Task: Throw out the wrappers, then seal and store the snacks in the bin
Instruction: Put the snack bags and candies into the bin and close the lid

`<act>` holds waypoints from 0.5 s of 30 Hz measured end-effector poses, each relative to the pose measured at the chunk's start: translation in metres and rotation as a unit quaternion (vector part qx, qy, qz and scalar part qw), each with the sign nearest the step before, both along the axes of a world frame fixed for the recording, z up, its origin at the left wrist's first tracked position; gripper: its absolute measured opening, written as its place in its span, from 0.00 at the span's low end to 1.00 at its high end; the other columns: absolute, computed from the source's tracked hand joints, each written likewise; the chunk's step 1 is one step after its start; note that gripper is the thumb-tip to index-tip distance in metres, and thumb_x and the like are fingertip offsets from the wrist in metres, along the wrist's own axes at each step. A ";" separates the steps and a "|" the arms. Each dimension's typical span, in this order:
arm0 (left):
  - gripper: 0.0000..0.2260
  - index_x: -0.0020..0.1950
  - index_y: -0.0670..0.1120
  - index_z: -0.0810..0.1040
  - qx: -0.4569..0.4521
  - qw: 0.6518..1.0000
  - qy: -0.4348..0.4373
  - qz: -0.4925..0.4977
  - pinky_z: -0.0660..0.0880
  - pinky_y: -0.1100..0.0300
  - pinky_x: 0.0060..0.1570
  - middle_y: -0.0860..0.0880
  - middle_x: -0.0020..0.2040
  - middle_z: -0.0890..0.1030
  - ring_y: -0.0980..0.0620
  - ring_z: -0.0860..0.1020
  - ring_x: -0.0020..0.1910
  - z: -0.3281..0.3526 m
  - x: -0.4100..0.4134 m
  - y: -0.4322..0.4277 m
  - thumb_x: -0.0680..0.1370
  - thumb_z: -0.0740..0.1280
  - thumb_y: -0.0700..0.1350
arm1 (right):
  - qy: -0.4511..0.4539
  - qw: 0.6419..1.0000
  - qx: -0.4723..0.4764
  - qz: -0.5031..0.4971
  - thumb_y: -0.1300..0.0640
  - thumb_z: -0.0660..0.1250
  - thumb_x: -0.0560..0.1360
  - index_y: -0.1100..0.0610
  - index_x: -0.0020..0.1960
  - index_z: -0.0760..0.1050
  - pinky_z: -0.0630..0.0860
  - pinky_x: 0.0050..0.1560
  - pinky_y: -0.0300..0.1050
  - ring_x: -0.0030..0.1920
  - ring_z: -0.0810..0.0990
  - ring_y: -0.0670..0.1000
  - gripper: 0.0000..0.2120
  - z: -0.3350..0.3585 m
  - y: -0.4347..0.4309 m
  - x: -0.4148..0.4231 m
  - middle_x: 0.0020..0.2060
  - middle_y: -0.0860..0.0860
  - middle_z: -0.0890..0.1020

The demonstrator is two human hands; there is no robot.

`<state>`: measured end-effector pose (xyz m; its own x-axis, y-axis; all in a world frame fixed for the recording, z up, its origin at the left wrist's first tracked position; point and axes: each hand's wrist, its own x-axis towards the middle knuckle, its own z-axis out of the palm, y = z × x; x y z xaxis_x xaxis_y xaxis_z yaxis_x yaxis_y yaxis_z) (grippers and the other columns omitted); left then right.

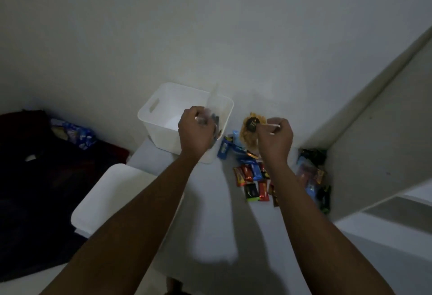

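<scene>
Two bare forearms reach forward from the bottom edge over the white table (210,213). The left hand (195,131) hangs over the near right corner of the white bin (168,107), which stands on the table against the wall. Its fingers are curled round a clear plastic piece (214,100) that sticks up above the bin's opening. Something dark shows inside that plastic, too blurred to name.

The right hand (275,140) is right of the bin, apart from it, with fingers clenched and pinching a thin pale strip (272,126); what the strip is cannot be told. Just beside this hand, between it and the bin, lies a yellow snack bag (251,128) with a round black label. Blue packets (224,148) lie close to the bin's right wall. Small wrapped snacks (252,177) in red, black and blue lie on the table right of the bin and nearer the camera. A second heap of packets (313,177) lies farther right of the bin.

A white lid (112,191) lies nearer the camera than the bin, to its left. Left of the bin, dark cloth (35,166) carries a blue-and-white packet (77,134).
</scene>
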<state>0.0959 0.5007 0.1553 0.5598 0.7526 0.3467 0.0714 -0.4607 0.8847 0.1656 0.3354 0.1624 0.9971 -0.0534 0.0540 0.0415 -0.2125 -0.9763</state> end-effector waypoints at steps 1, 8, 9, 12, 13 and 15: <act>0.07 0.50 0.44 0.79 0.005 1.000 -0.001 0.007 0.77 0.58 0.49 0.47 0.47 0.81 0.51 0.79 0.45 0.002 0.007 0.016 0.75 0.71 0.45 | 0.003 1.000 0.002 0.004 0.58 0.68 0.72 0.54 0.43 0.73 0.82 0.41 0.50 0.40 0.81 0.56 0.03 0.003 0.018 0.006 0.37 0.51 0.79; 0.08 0.44 0.44 0.75 -0.078 0.995 0.059 -0.008 0.70 0.73 0.38 0.53 0.39 0.77 0.58 0.76 0.38 0.003 0.051 0.115 0.79 0.66 0.48 | 0.101 0.993 -0.035 0.043 0.44 0.60 0.69 0.59 0.38 0.77 0.82 0.41 0.65 0.38 0.85 0.60 0.19 -0.009 0.140 0.038 0.35 0.57 0.84; 0.10 0.44 0.43 0.76 -0.079 0.993 0.086 -0.015 0.73 0.66 0.40 0.51 0.38 0.78 0.55 0.77 0.38 -0.002 0.055 0.124 0.79 0.64 0.49 | 0.110 0.992 -0.053 0.043 0.45 0.58 0.69 0.61 0.37 0.77 0.81 0.40 0.65 0.37 0.84 0.60 0.20 -0.013 0.153 0.037 0.34 0.59 0.84; 0.15 0.39 0.42 0.78 -0.053 0.981 0.182 -0.048 0.77 0.53 0.44 0.46 0.37 0.81 0.45 0.80 0.39 -0.019 0.066 0.146 0.78 0.60 0.50 | 0.130 0.980 -0.134 0.065 0.46 0.58 0.69 0.63 0.36 0.79 0.82 0.42 0.62 0.37 0.83 0.61 0.21 -0.025 0.180 0.033 0.35 0.60 0.83; 0.16 0.38 0.42 0.78 -0.045 0.973 0.216 -0.060 0.77 0.53 0.44 0.45 0.37 0.81 0.44 0.80 0.39 -0.024 0.068 0.151 0.78 0.59 0.50 | 0.139 0.974 -0.159 0.079 0.47 0.58 0.69 0.63 0.37 0.79 0.82 0.44 0.60 0.39 0.83 0.62 0.21 -0.030 0.187 0.032 0.36 0.60 0.83; 0.15 0.38 0.43 0.78 -0.051 0.959 0.266 -0.084 0.77 0.55 0.44 0.45 0.37 0.80 0.44 0.80 0.39 -0.034 0.071 0.160 0.79 0.59 0.50 | 0.161 0.961 -0.199 0.105 0.47 0.59 0.73 0.65 0.41 0.79 0.80 0.45 0.56 0.42 0.82 0.62 0.21 -0.040 0.199 0.033 0.40 0.61 0.83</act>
<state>0.1672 0.6611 0.1212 0.7534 0.6511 -0.0915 0.4568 -0.4183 0.7851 0.1991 0.5341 0.1226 0.9521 0.1113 -0.2849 -0.1667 -0.5921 -0.7884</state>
